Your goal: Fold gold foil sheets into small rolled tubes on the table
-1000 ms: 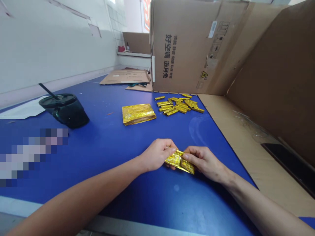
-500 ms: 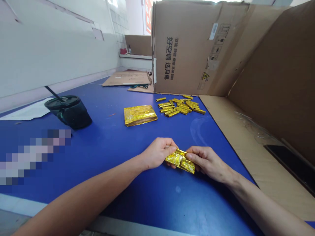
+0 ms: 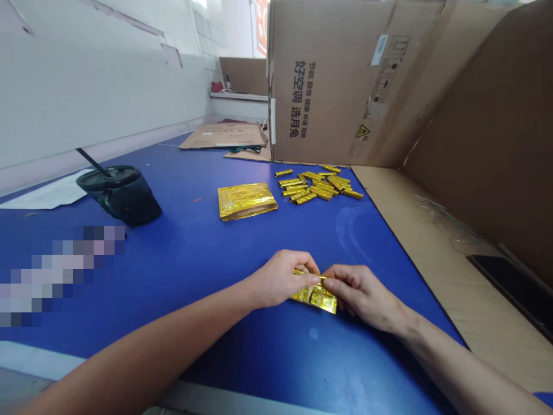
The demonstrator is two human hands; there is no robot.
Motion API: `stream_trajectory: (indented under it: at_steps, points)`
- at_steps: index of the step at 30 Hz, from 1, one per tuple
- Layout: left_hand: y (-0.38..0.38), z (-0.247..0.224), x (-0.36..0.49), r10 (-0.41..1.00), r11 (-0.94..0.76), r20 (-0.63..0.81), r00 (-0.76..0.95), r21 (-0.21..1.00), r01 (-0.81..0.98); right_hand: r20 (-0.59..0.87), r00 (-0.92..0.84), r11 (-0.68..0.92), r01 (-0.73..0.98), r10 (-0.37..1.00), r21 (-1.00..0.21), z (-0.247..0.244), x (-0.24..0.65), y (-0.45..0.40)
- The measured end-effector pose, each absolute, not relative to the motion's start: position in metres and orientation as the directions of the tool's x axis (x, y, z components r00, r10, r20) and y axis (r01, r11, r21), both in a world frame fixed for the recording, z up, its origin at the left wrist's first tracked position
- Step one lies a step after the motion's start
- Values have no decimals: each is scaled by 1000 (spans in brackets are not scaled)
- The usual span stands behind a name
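Note:
Both my hands pinch a crinkled gold foil sheet just above the blue tabletop. My left hand and my right hand meet at its upper edge, which is turned over into a thin rolled strip. Beyond my fingers lie a flat stack of gold foil sheets and a loose pile of small rolled gold foil sticks. Neither touches my hands.
A dark plastic cup with a lid and straw stands at left on white paper. A large cardboard box panel rises behind the sticks. A cardboard surface with a dark flat device lies at right.
The foil's upper edge is now rolled into a thin strip under my fingertips, and the visible sheet looks shorter. My hands have shifted slightly closer together.

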State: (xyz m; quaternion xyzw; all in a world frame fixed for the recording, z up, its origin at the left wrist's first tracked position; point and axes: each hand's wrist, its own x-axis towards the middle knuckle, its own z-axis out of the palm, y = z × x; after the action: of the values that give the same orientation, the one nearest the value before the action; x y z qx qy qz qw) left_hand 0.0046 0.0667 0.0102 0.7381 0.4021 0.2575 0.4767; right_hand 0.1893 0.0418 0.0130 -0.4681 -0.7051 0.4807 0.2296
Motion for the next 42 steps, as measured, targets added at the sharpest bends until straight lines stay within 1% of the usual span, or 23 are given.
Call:
stream_trajectory:
  at_steps: [2,5,9,12,20,26,29,32,34,36,39,42]
  points:
    - [64,10,7,851,-241,2,524,889,388,-134,-475,98,432,869,-897,12,188,40]
    - [62,10,9,872,-173,-48,487,901,398,-156,-482,69,417,862,-906,11,188,40]
    - [66,12,6,825,-43,-136,549,953,300,-161,-471,55,413,867,-909,10,194,44]
    - [71,11,3,796,29,-157,585,974,223,-152,-455,59,417,877,-907,9,198,47]
    - [73,15,2,805,64,-143,576,986,155,-136,-466,66,391,874,-918,10,199,48]
    - [70,10,4,826,-4,-103,554,982,189,-140,-460,72,414,877,-907,14,197,46]
    - [65,6,6,842,-116,-48,537,957,267,-119,-474,114,434,872,-893,16,192,43]
    - [61,5,8,848,-246,18,529,898,364,-100,-481,168,482,871,-860,16,188,39]
    - [61,5,8,846,-261,29,533,893,366,-106,-493,168,481,864,-861,14,188,39]
    - [63,4,7,845,-207,6,534,926,316,-138,-509,128,452,850,-883,12,190,41]
    - [68,3,5,836,-74,-55,545,974,213,-171,-511,74,425,842,-902,11,195,44]
    - [71,3,5,826,-11,-84,558,986,165,-137,-504,99,413,853,-906,11,197,46]
